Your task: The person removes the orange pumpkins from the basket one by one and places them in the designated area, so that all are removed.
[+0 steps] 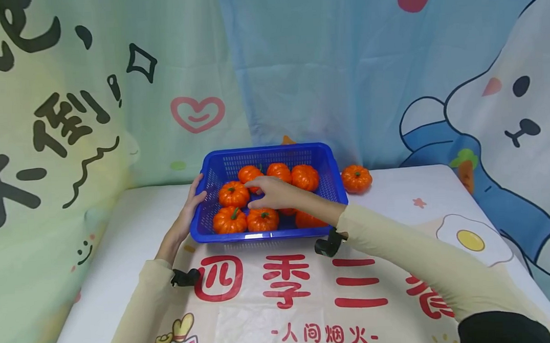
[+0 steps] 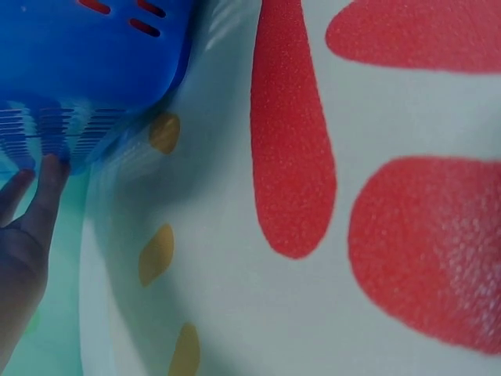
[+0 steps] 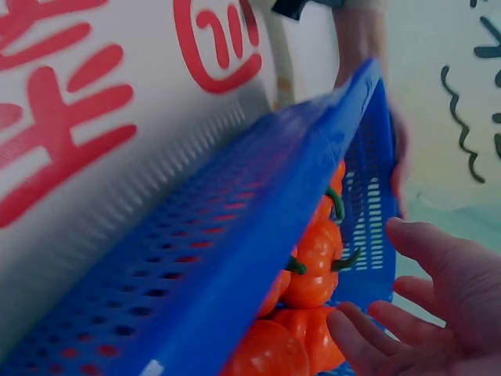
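Note:
Several small orange pumpkins with green stems, among them a front-left pumpkin (image 1: 229, 220), lie in a blue plastic basket (image 1: 270, 235) with slotted walls. My left hand (image 1: 185, 216) rests against the basket's left side, its fairly straight fingers touching the wall from outside, as the left wrist view shows too. Reaching over the front right of the basket, my right hand (image 1: 273, 192) is above the pumpkins with thumb and fingers apart. In the right wrist view its spread fingers (image 3: 419, 294) are close to the pumpkins and hold nothing. It partly hides the pumpkins at the middle.
One more pumpkin (image 1: 357, 179) sits on the table just outside the basket's right side. A printed cloth (image 1: 253, 315) with red characters covers the table. Behind, a patterned curtain (image 1: 299, 88) hangs at the table's back edge.

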`<state>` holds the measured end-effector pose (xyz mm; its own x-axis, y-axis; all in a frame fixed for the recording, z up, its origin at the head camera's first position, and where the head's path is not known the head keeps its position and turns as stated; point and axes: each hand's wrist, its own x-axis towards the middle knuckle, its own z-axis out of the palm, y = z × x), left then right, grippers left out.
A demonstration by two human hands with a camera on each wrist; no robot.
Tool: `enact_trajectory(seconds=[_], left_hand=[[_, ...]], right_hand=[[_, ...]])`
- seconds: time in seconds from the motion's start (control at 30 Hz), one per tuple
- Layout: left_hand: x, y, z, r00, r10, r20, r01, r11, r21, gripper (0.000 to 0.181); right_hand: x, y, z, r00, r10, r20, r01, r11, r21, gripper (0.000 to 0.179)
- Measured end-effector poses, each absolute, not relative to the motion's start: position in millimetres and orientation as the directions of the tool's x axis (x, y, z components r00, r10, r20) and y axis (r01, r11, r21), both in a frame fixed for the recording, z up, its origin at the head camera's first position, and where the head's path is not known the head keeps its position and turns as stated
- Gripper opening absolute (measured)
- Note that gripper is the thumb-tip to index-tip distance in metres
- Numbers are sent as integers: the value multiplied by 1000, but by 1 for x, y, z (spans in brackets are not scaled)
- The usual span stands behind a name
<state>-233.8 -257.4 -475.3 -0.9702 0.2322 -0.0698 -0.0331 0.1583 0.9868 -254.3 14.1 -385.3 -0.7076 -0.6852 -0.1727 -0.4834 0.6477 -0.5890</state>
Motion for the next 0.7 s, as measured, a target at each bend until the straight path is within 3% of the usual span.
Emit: enact_trajectory(seconds=[0.23,0.47,0.7], left_hand=[[-233,-256,-474,-971,226,-82,-43,172,984,60],[-233,-256,-473,-968,235,-89,-43,192,981,60],[-234,-255,-475,-970,228,-85,-42,186,982,60]], right_hand=[[-283,-19,-394,-670,-679,-300,-483,705,-519,58],[-298,-43,-398,-684,-649,-333,-463,739,-489,58],[-305,-58,-403,-676,-660,-327,-530,744,-406,57]])
